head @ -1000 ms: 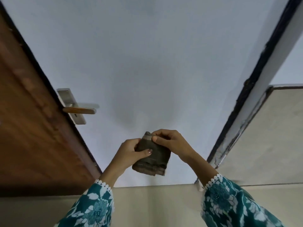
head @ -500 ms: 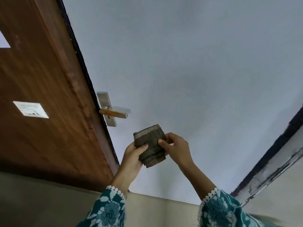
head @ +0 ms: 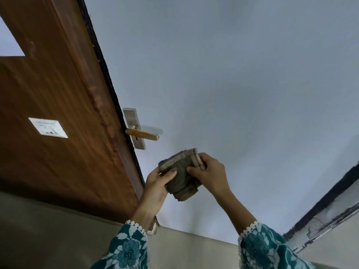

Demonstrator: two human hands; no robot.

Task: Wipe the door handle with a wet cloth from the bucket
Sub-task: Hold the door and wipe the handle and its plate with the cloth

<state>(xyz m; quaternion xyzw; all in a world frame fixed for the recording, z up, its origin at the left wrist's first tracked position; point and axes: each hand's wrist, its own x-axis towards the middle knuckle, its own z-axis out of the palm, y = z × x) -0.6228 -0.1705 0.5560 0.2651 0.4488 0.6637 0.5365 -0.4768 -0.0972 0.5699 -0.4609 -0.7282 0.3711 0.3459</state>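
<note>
A folded, dark grey-brown cloth (head: 181, 174) with a paler striped edge is held in front of me by both hands. My left hand (head: 156, 188) grips its left side with the thumb on top. My right hand (head: 210, 171) pinches its right side. The door handle (head: 142, 134), a brass-coloured lever on a silver plate (head: 134, 121), sticks out from the pale blue-grey door (head: 233, 84) just up and left of the cloth, a short gap away. No bucket is in view.
A brown wooden door frame (head: 64, 98) runs along the left with a white switch plate (head: 48, 127) on it. A dark door edge (head: 330, 200) crosses the lower right. Beige floor (head: 184, 253) lies below.
The view has swung right and closer, so the handle sits nearer the centre. My hands and the cloth have come up towards the handle, and the cloth's striped edge has turned towards the right.
</note>
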